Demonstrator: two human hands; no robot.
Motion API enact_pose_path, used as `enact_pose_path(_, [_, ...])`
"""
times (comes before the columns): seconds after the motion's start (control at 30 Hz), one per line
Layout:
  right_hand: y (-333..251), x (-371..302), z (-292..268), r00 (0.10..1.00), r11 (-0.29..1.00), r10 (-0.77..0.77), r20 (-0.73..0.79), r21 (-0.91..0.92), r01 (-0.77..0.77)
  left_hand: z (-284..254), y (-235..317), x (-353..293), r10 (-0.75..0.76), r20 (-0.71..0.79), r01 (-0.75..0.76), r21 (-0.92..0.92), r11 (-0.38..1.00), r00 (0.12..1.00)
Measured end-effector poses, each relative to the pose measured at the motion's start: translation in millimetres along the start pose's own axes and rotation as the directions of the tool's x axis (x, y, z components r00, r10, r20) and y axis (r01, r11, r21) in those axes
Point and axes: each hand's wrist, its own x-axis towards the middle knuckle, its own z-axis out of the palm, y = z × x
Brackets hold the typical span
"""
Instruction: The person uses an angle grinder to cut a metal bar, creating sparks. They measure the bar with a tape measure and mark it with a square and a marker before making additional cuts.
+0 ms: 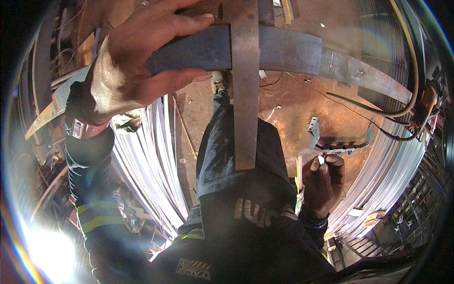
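Clearly metalwork: left hand [137,57], upper left of the frame, wraps a curved flat steel bar [283,49] that arcs across the top of the frame, fingers over the top edge, thumb under the bottom edge, clamped on it. A straight flat steel strip [246,94] hangs down across the bar at centre top, reaching to mid-frame over the person's dark trousers; whether it is welded or just laid against the bar, can't tell. Right hand [324,177], right of centre, pinches a small whitish stick [321,160] between thumb and fingertips, likely a marking chalk, too small to be sure. Just above it a small grey metal bracket [338,139] lies on the rusty floor.

Handling judgement: bar looks heavy, rigid, no give, edges probably sharp and the surface dusty rather than slick. Best held flat-on around its width, as the left hand does, close to the crossing so it doesn't swing. The stick looks brittle, light pinch only.

Stacked shiny metal strips [146,156] lie lower left, more at right. Yellowish cable [411,71] loops at right edge.
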Motion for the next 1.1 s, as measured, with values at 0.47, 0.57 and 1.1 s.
enact_pose_path(0.47, [-51.9,70.0,85.9,0.693,0.519,-0.617,0.372,-0.47,0.714,4.5,-2.9,1.5,-0.001,-0.059,-0.003,-0.062,0.998,0.998])
enact_pose_path(0.57, [-70.6,101.2,125.9,0.544,0.296,-0.663,0.515,-0.486,0.822,2.5,-0.9,-1.2,-0.026,-0.055,0.023,-0.065,0.998,0.998])
enact_pose_path(1.1, [-71.9,124.0,157.7,0.395,0.0,-0.571,0.72,-0.481,0.877,3.1,3.0,3.7,-0.023,-0.071,0.016,-0.101,0.995,0.997])
